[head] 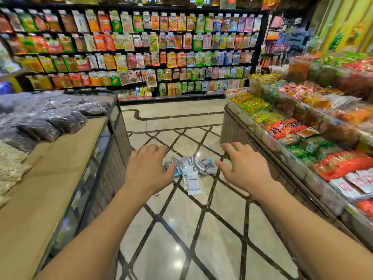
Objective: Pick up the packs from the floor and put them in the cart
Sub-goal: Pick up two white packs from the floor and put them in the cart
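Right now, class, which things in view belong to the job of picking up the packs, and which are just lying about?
Job:
packs on the floor
left hand
right hand

Lying about:
wall of hanging snack bags
dark bags on the left counter
bins of snacks

Both hands, left hand (148, 170) and right hand (243, 167), reach forward with fingers spread, holding nothing. Grey and white packs (189, 168) lie heaped on the tiled floor (181, 229) between them

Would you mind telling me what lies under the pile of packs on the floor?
The packs lie on pale floor tiles with dark diagonal lines. The left hand hides the pile's left edge.
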`<state>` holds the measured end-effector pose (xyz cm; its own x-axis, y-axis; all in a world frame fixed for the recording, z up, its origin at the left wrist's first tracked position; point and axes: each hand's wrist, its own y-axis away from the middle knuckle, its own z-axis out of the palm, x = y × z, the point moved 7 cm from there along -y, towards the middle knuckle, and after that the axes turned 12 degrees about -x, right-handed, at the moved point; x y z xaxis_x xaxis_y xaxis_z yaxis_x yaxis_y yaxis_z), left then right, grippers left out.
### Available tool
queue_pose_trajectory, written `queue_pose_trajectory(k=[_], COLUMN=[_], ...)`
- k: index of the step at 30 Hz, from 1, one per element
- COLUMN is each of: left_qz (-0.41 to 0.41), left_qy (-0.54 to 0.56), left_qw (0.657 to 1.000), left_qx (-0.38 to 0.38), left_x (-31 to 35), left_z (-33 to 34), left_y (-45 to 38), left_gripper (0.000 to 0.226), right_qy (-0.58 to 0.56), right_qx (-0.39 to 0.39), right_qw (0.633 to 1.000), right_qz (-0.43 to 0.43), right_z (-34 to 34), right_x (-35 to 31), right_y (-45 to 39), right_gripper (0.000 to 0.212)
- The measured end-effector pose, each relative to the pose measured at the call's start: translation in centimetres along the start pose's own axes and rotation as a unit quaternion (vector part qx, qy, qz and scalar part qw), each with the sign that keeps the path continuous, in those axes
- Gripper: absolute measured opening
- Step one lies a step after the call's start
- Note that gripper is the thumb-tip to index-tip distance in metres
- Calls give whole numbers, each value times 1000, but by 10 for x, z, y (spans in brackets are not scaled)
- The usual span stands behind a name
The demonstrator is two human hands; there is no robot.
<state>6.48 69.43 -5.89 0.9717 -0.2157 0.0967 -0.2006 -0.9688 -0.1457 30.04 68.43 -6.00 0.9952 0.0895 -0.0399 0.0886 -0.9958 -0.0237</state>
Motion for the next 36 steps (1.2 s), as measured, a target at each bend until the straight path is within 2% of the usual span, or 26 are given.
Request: queue_pose_trajectory(k=[10,23,30,36], left_qz=[-1,-52,-50,-44], left_qy=[-40,-49,-12,-6], left_qw=[999,995,996,995], left_qx=[-33,-63,-67,-84], left_x=[-25,-49,-64,-97], left_z=[51,131,167,224], left_y=[-165,-395,-492,-581], left_gripper=[66,52,58,56], right_qy=[23,-19,-14,-2], right_qx=[-24,-38,-79,-100], right_qw=[999,999,997,995], right_qz=[11,8,-7,-10], right_z=[31,72,105,147], right_x=[24,97,98,97], right_y=[-169,-413,-525,-621], right_gripper=[57,56,57,57])
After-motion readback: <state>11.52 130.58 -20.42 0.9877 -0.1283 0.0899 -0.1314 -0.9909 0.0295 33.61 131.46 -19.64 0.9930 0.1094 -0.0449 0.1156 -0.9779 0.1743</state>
